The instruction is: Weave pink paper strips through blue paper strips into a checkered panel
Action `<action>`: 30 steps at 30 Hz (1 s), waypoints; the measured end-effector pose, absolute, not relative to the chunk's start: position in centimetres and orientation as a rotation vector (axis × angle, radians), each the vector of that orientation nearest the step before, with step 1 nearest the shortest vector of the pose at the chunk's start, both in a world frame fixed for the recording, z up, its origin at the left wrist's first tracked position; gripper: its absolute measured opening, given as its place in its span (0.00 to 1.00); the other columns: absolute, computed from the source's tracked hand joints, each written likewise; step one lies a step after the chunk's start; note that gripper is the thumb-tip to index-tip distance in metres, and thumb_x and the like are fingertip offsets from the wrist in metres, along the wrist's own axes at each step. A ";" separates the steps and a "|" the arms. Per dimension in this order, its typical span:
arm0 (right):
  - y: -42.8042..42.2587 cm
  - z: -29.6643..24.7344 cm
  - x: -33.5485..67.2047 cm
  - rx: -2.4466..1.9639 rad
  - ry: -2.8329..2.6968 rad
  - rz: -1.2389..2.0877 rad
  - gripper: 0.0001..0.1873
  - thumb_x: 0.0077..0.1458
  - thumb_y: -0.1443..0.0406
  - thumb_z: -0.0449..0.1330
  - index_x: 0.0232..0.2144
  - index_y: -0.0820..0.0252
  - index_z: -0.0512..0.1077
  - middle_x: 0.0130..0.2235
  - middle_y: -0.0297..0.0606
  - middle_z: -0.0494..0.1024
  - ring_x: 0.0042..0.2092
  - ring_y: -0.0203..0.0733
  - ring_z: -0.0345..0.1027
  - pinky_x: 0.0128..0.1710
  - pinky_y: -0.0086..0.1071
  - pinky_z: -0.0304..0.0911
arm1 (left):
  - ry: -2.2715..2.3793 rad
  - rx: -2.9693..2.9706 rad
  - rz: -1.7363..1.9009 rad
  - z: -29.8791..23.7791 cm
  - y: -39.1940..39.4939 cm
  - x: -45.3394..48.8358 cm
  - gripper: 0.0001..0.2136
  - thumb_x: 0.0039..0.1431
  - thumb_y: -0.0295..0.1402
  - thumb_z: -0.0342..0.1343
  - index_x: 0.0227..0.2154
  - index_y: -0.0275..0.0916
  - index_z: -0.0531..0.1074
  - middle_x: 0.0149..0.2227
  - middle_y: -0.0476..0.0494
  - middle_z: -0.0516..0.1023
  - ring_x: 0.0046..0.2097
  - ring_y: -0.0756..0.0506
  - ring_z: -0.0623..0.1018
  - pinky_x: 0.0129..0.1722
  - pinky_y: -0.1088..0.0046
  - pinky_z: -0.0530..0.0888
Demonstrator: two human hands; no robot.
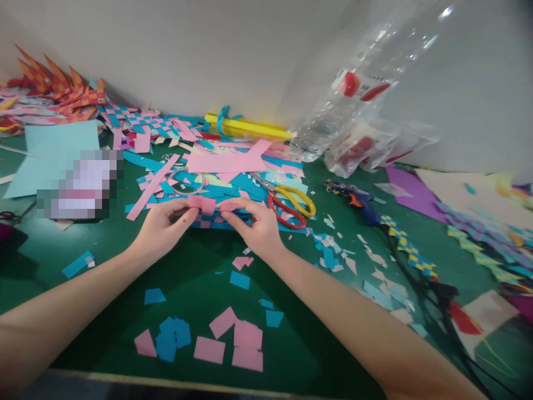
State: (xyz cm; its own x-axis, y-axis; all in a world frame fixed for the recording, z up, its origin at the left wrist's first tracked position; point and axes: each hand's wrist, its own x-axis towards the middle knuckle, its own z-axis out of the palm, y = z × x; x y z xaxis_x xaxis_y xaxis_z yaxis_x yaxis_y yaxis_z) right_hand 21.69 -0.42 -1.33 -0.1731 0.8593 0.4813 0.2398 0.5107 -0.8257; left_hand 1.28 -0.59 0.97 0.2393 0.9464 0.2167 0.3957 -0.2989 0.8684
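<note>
Between my two hands is a short pink paper strip (pixel 208 206), folded or looped at its middle. My left hand (pixel 169 225) pinches its left end with thumb and forefinger. At the other end, my right hand (pixel 254 222) is closed on it the same way. Just behind and under the fingers lies a pink-and-blue woven paper piece (pixel 204 222), partly hidden by them. Scissors with red and yellow handles (pixel 293 203) rest right beside my right hand. A clear tape roll (pixel 186 181) and a wide pink strip (pixel 227 163) lie beyond the hands.
Paper scraps (pixel 210 350) are scattered over the green table (pixel 112 328). A large clear plastic bottle (pixel 362 83) stands at the back right. A blurred-out rectangular item (pixel 83 186) lies left. A glue gun (pixel 353 200) and dark cable (pixel 420 294) are on the right.
</note>
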 end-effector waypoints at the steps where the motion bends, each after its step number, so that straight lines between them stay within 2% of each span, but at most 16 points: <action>1: -0.4 -1.3 21.7 -0.950 -1.690 0.733 0.06 0.58 0.59 0.62 0.34 0.52 0.76 0.40 0.36 0.82 0.45 0.43 0.76 0.49 0.41 0.70 | 1.228 1.819 1.012 1.0 -0.6 1.3 0.11 0.60 0.39 0.53 0.32 0.39 0.77 0.31 0.47 0.80 0.36 0.44 0.79 0.35 0.70 0.76; 7: -0.4 -1.4 21.7 -0.963 -1.702 0.719 0.06 0.57 0.58 0.62 0.33 0.53 0.75 0.38 0.36 0.81 0.42 0.42 0.75 0.45 0.39 0.70 | 1.184 1.796 1.029 1.3 -0.8 1.4 0.11 0.60 0.38 0.52 0.28 0.39 0.76 0.29 0.48 0.79 0.36 0.45 0.79 0.36 0.70 0.77; 12: -0.3 -1.6 21.7 -0.936 -1.700 0.633 0.08 0.56 0.57 0.63 0.29 0.53 0.73 0.36 0.36 0.80 0.41 0.43 0.73 0.46 0.42 0.69 | 1.179 1.825 1.025 1.2 -0.8 1.4 0.12 0.60 0.39 0.52 0.35 0.39 0.78 0.33 0.46 0.81 0.38 0.44 0.79 0.37 0.69 0.77; 17: -0.3 -1.5 21.6 -0.922 -1.714 0.607 0.07 0.57 0.58 0.62 0.28 0.52 0.74 0.35 0.36 0.80 0.41 0.43 0.73 0.45 0.43 0.68 | 1.209 1.825 1.000 0.9 -0.7 1.2 0.12 0.61 0.39 0.52 0.35 0.39 0.78 0.34 0.47 0.82 0.37 0.44 0.79 0.36 0.69 0.77; 22: -0.5 -0.9 21.7 -0.942 -1.759 0.520 0.05 0.55 0.59 0.64 0.33 0.51 0.75 0.41 0.37 0.81 0.47 0.45 0.73 0.53 0.47 0.64 | 1.220 1.846 0.976 1.0 -0.6 1.2 0.13 0.61 0.40 0.52 0.35 0.39 0.79 0.34 0.46 0.82 0.38 0.43 0.80 0.37 0.69 0.77; 26: -0.9 0.1 21.6 -0.919 -1.763 0.452 0.13 0.50 0.59 0.69 0.39 0.50 0.75 0.43 0.36 0.81 0.49 0.47 0.73 0.53 0.47 0.64 | 1.202 1.885 0.972 1.0 -0.8 1.3 0.14 0.61 0.41 0.52 0.37 0.39 0.79 0.38 0.45 0.83 0.40 0.42 0.81 0.39 0.69 0.77; 30: -1.6 0.9 21.1 -0.935 -1.789 0.463 0.07 0.49 0.61 0.70 0.32 0.49 0.77 0.44 0.35 0.81 0.49 0.48 0.72 0.55 0.50 0.63 | 1.163 1.970 0.990 1.0 -1.2 1.5 0.13 0.61 0.40 0.52 0.36 0.39 0.79 0.38 0.44 0.83 0.39 0.43 0.81 0.39 0.70 0.77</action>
